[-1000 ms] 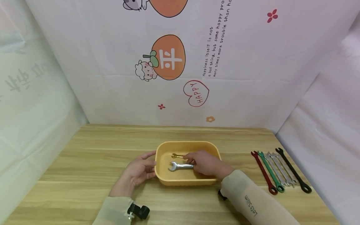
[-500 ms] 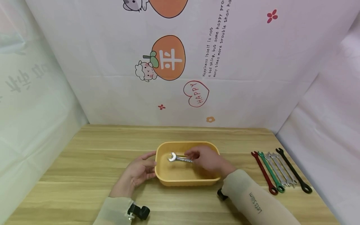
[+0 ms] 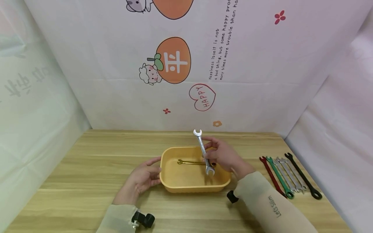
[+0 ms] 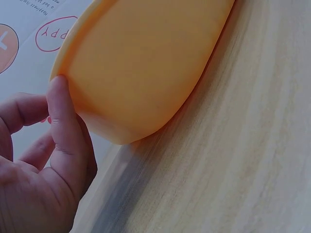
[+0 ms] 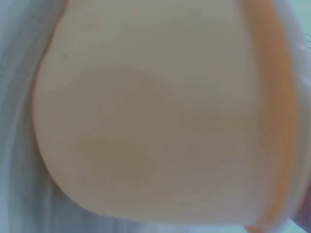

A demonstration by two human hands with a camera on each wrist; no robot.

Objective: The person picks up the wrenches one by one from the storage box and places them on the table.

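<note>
My right hand (image 3: 222, 155) pinches a silver double open-end wrench (image 3: 201, 145) above the yellow bin, one end up and the other pointing down over the bin. Inside the yellow bin (image 3: 175, 187), a gold wrench (image 3: 190, 162) lies lengthwise, its right end partly behind the silver one. My left hand (image 3: 145, 176) rests its fingers against the bin's left side. In the left wrist view, a fingertip of the left hand (image 4: 53, 160) touches the rim of the bin (image 4: 141, 73). Only the blurred bin wall (image 5: 150, 121) fills most of the right wrist view.
At the table's right side lie several wrenches in a row: a red wrench (image 3: 271, 173), a green wrench (image 3: 280, 178), several silver wrenches (image 3: 288, 174) and a black wrench (image 3: 303, 176). The wooden table (image 3: 96, 165) meets a printed white cloth (image 3: 122, 97) behind.
The right hand has lifted the silver wrench out of the bin and turned it from lying lengthwise to nearly upright. The gold wrench stays in the bin. The left hand has not moved.
</note>
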